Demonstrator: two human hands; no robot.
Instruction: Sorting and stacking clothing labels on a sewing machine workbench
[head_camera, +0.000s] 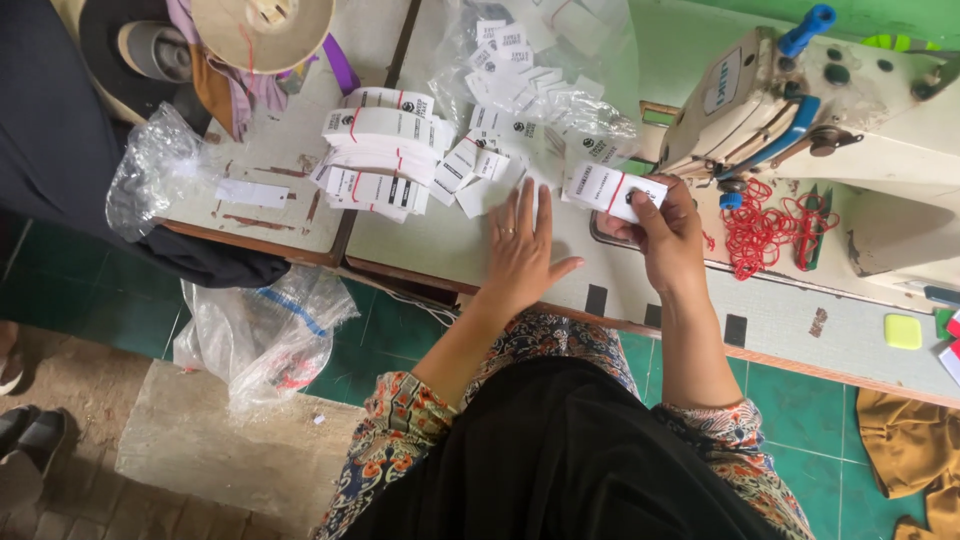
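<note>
My right hand grips a small bundle of white paper tags tied with a red thread, held just above the table beside the sewing machine. My left hand lies flat on the table with fingers spread, its fingertips touching loose white tags. A ring shows on one finger. Stacks of tied tags lie to the left of that hand.
A clear plastic bag with more tags sits behind the hands. Red thread loops and green snips lie by the machine. Crumpled plastic bags hang off the table's left edge; a hat rests at top left.
</note>
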